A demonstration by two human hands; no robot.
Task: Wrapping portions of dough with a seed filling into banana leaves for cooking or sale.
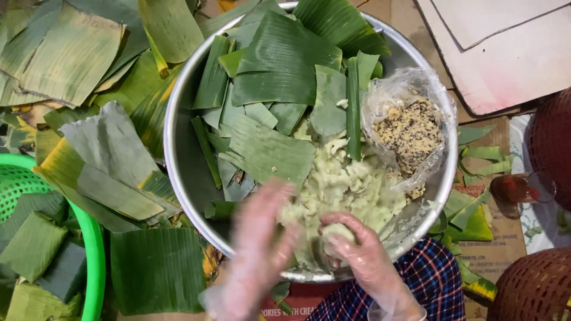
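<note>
A wide metal basin (178, 154) holds cut banana-leaf pieces (273, 77), a mound of pale mashed dough (351, 184) and a clear plastic bag of speckled yellow filling (410, 131). My right hand (366, 255), in a thin clear glove, is cupped around a lump of the pale dough (336, 231) at the basin's near edge. My left hand (259, 249), also gloved and blurred by motion, hovers flat beside it with fingers apart, over the dough and the basin rim.
Loose banana leaves (107, 154) lie piled to the left of the basin. A green plastic basket (95, 255) with folded leaf pieces stands at the lower left. Brown woven baskets (535, 285) and a glass of dark drink (523, 187) are at the right.
</note>
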